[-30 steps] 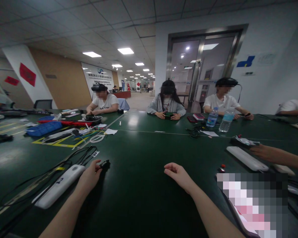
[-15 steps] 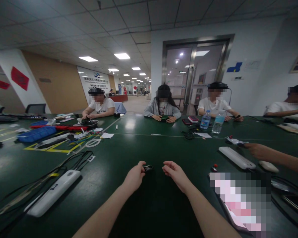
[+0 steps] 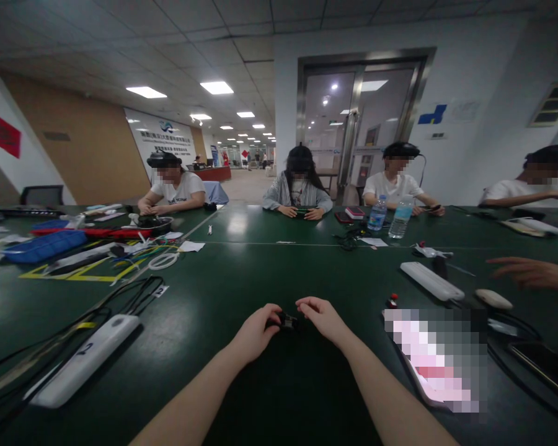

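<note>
My left hand (image 3: 259,328) pinches a small black object with shiny, pale spots (image 3: 288,321) between thumb and fingers, just above the dark green table (image 3: 260,272). Its exact kind is too small and dark to make out. To its right is my right hand (image 3: 324,319), its fingers bent together toward the thumb close to the object's right end. Whether those fingertips hold anything is hidden. Both forearms reach in from the bottom edge.
A white power strip (image 3: 86,362) with black cables lies at left, another (image 3: 431,282) at right. Near my right arm is a phone with a blurred screen (image 3: 432,365). A co-worker's hand (image 3: 534,272) reaches in at right. Water bottles (image 3: 401,217) and several seated people are across the table.
My hands have come closer together, and the black object now sits nearer my right fingertips. The co-worker's hand at right has let go of a small item and drawn back. The view has shifted slightly.
</note>
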Action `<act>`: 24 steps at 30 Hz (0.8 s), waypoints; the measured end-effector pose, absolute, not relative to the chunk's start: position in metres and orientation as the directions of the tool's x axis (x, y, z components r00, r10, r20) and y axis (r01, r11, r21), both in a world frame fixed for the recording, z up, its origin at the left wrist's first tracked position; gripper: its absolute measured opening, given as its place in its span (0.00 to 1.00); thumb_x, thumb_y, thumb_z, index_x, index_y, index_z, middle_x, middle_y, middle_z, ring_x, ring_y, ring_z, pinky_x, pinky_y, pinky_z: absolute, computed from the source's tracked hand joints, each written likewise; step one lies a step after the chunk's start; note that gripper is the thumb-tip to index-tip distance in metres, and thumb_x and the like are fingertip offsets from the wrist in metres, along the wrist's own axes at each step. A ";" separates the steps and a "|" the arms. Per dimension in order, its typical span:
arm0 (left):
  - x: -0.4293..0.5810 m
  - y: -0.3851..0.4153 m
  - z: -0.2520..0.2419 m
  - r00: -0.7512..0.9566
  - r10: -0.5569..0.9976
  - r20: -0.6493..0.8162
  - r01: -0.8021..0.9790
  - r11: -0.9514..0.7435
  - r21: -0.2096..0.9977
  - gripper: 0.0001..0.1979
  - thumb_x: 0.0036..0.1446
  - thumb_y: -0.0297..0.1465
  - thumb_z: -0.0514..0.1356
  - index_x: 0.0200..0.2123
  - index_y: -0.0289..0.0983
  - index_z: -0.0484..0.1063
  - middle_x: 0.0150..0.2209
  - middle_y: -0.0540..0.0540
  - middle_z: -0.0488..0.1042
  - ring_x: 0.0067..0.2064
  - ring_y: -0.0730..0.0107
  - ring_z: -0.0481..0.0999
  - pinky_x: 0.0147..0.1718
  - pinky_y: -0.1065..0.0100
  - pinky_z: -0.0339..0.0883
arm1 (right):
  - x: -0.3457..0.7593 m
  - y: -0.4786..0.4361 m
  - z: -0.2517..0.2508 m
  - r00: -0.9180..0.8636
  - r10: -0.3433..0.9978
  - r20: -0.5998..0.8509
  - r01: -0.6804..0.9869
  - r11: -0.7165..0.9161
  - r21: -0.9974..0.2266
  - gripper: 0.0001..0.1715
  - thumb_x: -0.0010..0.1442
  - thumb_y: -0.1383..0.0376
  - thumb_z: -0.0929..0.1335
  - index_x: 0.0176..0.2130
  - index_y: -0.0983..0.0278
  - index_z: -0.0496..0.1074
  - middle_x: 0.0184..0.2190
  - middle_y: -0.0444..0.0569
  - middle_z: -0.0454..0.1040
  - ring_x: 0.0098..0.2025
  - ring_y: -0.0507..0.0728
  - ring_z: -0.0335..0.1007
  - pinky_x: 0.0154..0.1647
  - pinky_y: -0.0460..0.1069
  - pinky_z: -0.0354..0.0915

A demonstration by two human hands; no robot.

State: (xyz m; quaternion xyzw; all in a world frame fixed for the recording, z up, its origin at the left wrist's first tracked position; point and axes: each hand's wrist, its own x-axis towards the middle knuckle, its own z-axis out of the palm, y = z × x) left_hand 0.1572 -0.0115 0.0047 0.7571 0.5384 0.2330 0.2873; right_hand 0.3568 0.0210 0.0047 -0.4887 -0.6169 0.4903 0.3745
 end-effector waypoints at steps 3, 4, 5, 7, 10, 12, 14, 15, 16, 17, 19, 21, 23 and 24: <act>0.157 -0.010 0.003 0.317 0.947 0.040 0.668 -0.253 0.700 0.17 0.51 0.29 0.53 0.46 0.43 0.60 0.39 0.52 0.71 0.45 0.71 0.68 0.46 0.66 0.58 | 0.357 0.015 0.013 -0.353 0.936 -0.015 0.348 0.117 -0.930 0.16 0.50 0.60 0.65 0.39 0.61 0.71 0.37 0.47 0.72 0.40 0.56 0.66 0.41 0.51 0.59; 0.157 -0.009 0.003 0.319 0.947 0.044 0.663 -0.256 0.703 0.17 0.51 0.29 0.53 0.46 0.43 0.60 0.39 0.52 0.71 0.45 0.71 0.68 0.46 0.66 0.59 | 0.357 0.014 0.014 -0.376 0.926 -0.024 0.389 0.135 -0.912 0.17 0.49 0.59 0.66 0.40 0.61 0.71 0.38 0.47 0.72 0.39 0.56 0.65 0.39 0.51 0.60; 0.157 -0.009 0.002 0.324 0.945 0.047 0.658 -0.261 0.707 0.17 0.51 0.29 0.53 0.46 0.43 0.60 0.39 0.52 0.71 0.44 0.71 0.68 0.45 0.66 0.59 | 0.357 0.012 0.016 -0.394 0.919 -0.024 0.426 0.159 -0.891 0.17 0.49 0.59 0.66 0.40 0.60 0.71 0.38 0.47 0.71 0.38 0.56 0.65 0.38 0.51 0.60; 0.157 -0.009 0.001 0.332 0.941 0.058 0.649 -0.273 0.710 0.16 0.51 0.29 0.53 0.46 0.42 0.60 0.38 0.51 0.71 0.44 0.70 0.68 0.44 0.66 0.59 | 0.355 0.009 0.017 -0.416 0.910 -0.006 0.472 0.210 -0.856 0.17 0.47 0.58 0.67 0.39 0.57 0.71 0.37 0.46 0.70 0.36 0.56 0.64 0.36 0.52 0.60; 0.157 -0.009 0.001 0.331 0.942 0.060 0.647 -0.273 0.712 0.16 0.51 0.29 0.53 0.46 0.42 0.60 0.37 0.51 0.72 0.43 0.70 0.69 0.44 0.66 0.60 | 0.352 0.005 0.017 -0.448 0.894 0.028 0.484 0.269 -0.833 0.16 0.45 0.57 0.68 0.37 0.55 0.72 0.37 0.46 0.69 0.36 0.57 0.63 0.35 0.52 0.59; 0.157 -0.008 0.001 0.328 0.943 0.056 0.648 -0.268 0.713 0.16 0.51 0.29 0.53 0.46 0.42 0.60 0.37 0.51 0.72 0.43 0.70 0.69 0.44 0.66 0.59 | 0.350 0.004 0.016 -0.456 0.889 0.040 0.478 0.282 -0.832 0.15 0.44 0.57 0.69 0.35 0.55 0.73 0.38 0.45 0.67 0.37 0.57 0.62 0.36 0.52 0.59; 0.157 -0.007 -0.001 0.332 0.942 0.055 0.645 -0.269 0.715 0.17 0.51 0.29 0.53 0.46 0.42 0.59 0.37 0.51 0.71 0.42 0.70 0.69 0.44 0.66 0.59 | 0.347 0.003 0.014 -0.453 0.890 0.053 0.475 0.291 -0.831 0.13 0.44 0.58 0.69 0.34 0.55 0.73 0.38 0.45 0.67 0.38 0.57 0.62 0.37 0.52 0.59; 0.157 -0.006 -0.003 0.334 0.941 0.056 0.643 -0.271 0.717 0.17 0.51 0.29 0.53 0.46 0.42 0.59 0.37 0.52 0.71 0.42 0.71 0.69 0.44 0.66 0.59 | 0.346 0.003 0.013 -0.449 0.891 0.062 0.478 0.298 -0.826 0.12 0.44 0.59 0.69 0.33 0.56 0.73 0.38 0.45 0.66 0.39 0.57 0.62 0.37 0.52 0.58; 0.157 -0.005 -0.004 0.336 0.940 0.059 0.641 -0.274 0.717 0.17 0.51 0.29 0.53 0.46 0.43 0.59 0.37 0.52 0.71 0.42 0.71 0.69 0.43 0.67 0.59 | 0.344 0.004 0.012 -0.447 0.892 0.073 0.485 0.310 -0.818 0.11 0.44 0.59 0.69 0.33 0.56 0.72 0.37 0.45 0.66 0.39 0.57 0.62 0.38 0.52 0.58; 0.156 -0.004 -0.005 0.338 0.939 0.064 0.639 -0.279 0.717 0.17 0.51 0.29 0.53 0.46 0.43 0.59 0.37 0.52 0.71 0.42 0.71 0.69 0.43 0.67 0.59 | 0.343 0.004 0.011 -0.445 0.891 0.086 0.494 0.325 -0.807 0.10 0.45 0.60 0.69 0.32 0.56 0.72 0.37 0.45 0.66 0.39 0.57 0.62 0.38 0.52 0.58; 0.156 -0.003 -0.007 0.343 0.936 0.074 0.639 -0.291 0.712 0.17 0.51 0.29 0.53 0.46 0.43 0.59 0.36 0.52 0.71 0.41 0.71 0.69 0.43 0.67 0.60 | 0.342 0.005 0.009 -0.440 0.891 0.112 0.506 0.349 -0.789 0.08 0.45 0.60 0.69 0.31 0.57 0.72 0.36 0.45 0.67 0.39 0.58 0.62 0.39 0.53 0.58; 0.156 -0.003 -0.007 0.346 0.935 0.080 0.642 -0.299 0.706 0.17 0.51 0.29 0.53 0.46 0.43 0.59 0.36 0.52 0.71 0.41 0.70 0.69 0.42 0.67 0.60 | 0.341 0.006 0.008 -0.423 0.899 0.109 0.498 0.332 -0.801 0.08 0.45 0.60 0.69 0.31 0.57 0.71 0.35 0.45 0.67 0.39 0.58 0.63 0.39 0.52 0.58; 0.157 -0.004 -0.005 0.350 0.933 0.080 0.646 -0.302 0.701 0.17 0.51 0.29 0.53 0.46 0.43 0.59 0.36 0.52 0.71 0.41 0.70 0.69 0.42 0.67 0.60 | 0.340 0.007 0.009 -0.388 0.919 0.077 0.457 0.264 -0.849 0.10 0.46 0.60 0.68 0.32 0.58 0.71 0.35 0.46 0.68 0.38 0.57 0.64 0.38 0.52 0.59; 0.157 -0.005 -0.004 0.350 0.934 0.078 0.648 -0.301 0.700 0.17 0.51 0.28 0.53 0.46 0.43 0.59 0.36 0.52 0.71 0.41 0.70 0.69 0.41 0.67 0.60 | 0.340 0.008 0.009 -0.369 0.927 0.060 0.418 0.223 -0.881 0.11 0.46 0.60 0.68 0.33 0.59 0.70 0.34 0.46 0.69 0.37 0.57 0.64 0.38 0.52 0.59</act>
